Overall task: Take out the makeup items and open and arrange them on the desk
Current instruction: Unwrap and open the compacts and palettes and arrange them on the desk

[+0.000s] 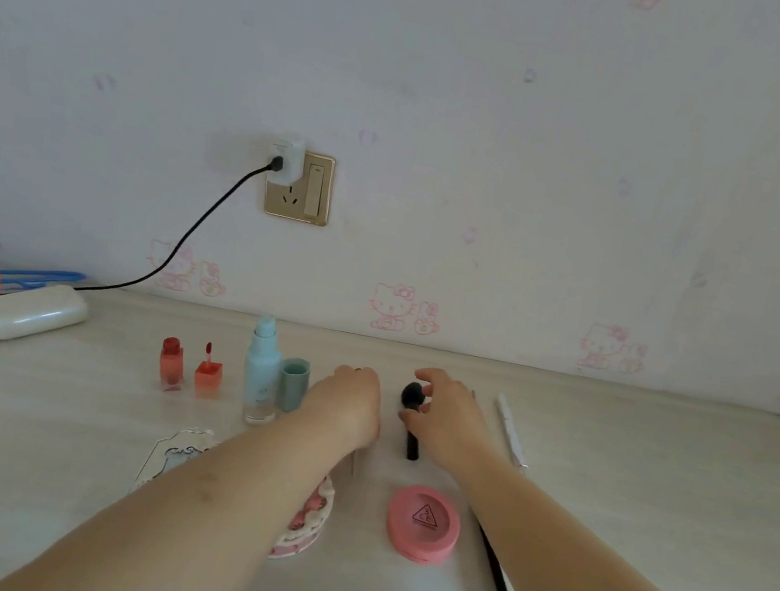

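Makeup brush (pixel 410 413) stands pinched in my right hand (pixel 446 420), my left hand (pixel 350 405) curled beside it, on the pale desk (pixel 654 498) below cartoon-cat wallpaper (pixel 505 159).

Back row on pale wooden counter (pixel 604 489), left to right: white glossy power bank (pixel 30 311); red lip-tint bottle (pixel 172 363); its square-capped applicator (pixel 208 373); pale-blue pump bottle (pixel 262 371); teal cap (pixel 293 384); black brush (pixel 412 419); white pen (pixel 512 434); round pink compact (pixel 423 524) lies before the brush.
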### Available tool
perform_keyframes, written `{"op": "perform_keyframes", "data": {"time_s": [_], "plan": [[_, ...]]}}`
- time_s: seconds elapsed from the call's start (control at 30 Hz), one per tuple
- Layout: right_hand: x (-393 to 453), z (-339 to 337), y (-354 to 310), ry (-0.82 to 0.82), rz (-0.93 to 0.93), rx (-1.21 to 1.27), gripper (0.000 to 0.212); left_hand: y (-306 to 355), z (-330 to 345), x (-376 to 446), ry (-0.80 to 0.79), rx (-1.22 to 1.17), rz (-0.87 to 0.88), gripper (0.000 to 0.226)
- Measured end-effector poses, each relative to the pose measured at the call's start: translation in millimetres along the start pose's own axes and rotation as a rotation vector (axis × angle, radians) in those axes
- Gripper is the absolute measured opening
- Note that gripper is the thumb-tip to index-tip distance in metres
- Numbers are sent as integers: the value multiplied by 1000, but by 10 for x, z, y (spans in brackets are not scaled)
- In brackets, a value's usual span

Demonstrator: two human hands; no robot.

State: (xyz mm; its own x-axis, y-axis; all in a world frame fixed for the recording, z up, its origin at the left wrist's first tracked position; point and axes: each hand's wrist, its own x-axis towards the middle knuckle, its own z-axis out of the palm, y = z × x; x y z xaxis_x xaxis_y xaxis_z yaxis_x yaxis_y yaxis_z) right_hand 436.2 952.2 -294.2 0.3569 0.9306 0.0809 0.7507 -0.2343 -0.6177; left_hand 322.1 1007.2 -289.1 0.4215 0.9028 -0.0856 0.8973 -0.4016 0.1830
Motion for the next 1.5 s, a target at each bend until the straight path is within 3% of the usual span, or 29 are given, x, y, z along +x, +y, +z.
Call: {"op": "perform_keyframes", "data": {"time_s": [0.3, 0.43, 0.6, 0.67, 0.8, 0.87, 0.93, 1.0, 1.17, 1.27, 1.5], "plan": [[38, 102, -18, -16, -4, 10, 53, 109, -51, 128, -70, 13, -107, 57], [61, 124, -43, -22, 21, 202, 48, 98, -53, 99, -67, -66, -141, 54], [89, 75, -170, -22, 160, 588, 54, 43, -185, -64, 27, -183, 13, 33], [51, 4, -241, -14, 197, 743, 46, 19, -268, -175, 68, -172, 80, 27], [-186, -224, -378, -4, 150, 961, 8, -114, -468, -510, 156, -157, 214, 21], [-378, -332, -438, -37, 114, 1050, 10, -218, -554, -714, 206, -154, 295, 10], [-580, -432, -477, -68, 71, 1083, 14, -313, -637, -948, 236, -149, 382, 15], [-808, -502, -510, -107, 42, 1071, 12, -432, -703, -1214, 265, -164, 439, 29], [-1340, -398, -527, -283, 60, 998, 11, -969, -660, -1768, 318, -302, 322, 11], [-1581, -169, -572, -388, 68, 771, 6, -1317, -563, -2017, 264, -347, 285, 15], [-1822, 465, -769, -354, -116, 312, 10, -1998, -115, -2383, 196, -417, 184, 22]]}}
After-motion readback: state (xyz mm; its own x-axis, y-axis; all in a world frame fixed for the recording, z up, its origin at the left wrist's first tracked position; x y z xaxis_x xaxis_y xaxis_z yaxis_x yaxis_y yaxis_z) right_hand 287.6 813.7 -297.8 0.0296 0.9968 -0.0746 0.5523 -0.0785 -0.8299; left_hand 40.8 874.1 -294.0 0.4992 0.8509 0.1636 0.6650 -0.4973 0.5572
